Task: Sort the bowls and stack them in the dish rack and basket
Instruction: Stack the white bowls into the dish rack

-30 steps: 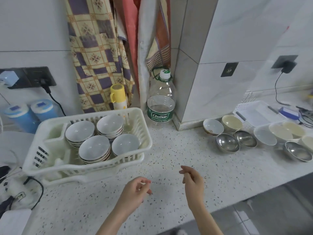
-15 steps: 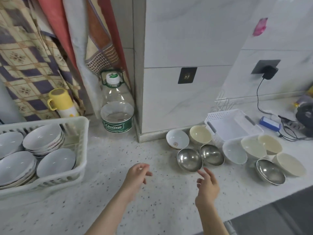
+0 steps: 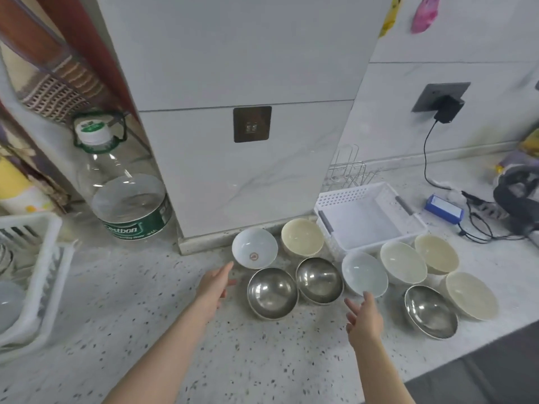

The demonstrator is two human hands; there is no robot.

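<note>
Head view: bottle point(image 3: 128, 196) label reads "Cestbon"; left hand point(image 3: 214, 284), right hand point(image 3: 364, 320) both released.

Home kitchen; bowls point(image 3: 319, 279) on countertop point(image 3: 145, 316)

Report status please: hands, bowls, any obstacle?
Left hand open, near white bowl. Right hand open, fingertip at pale bowl. Nine bowls loose on counter, basket empty. No obstacle.
</note>
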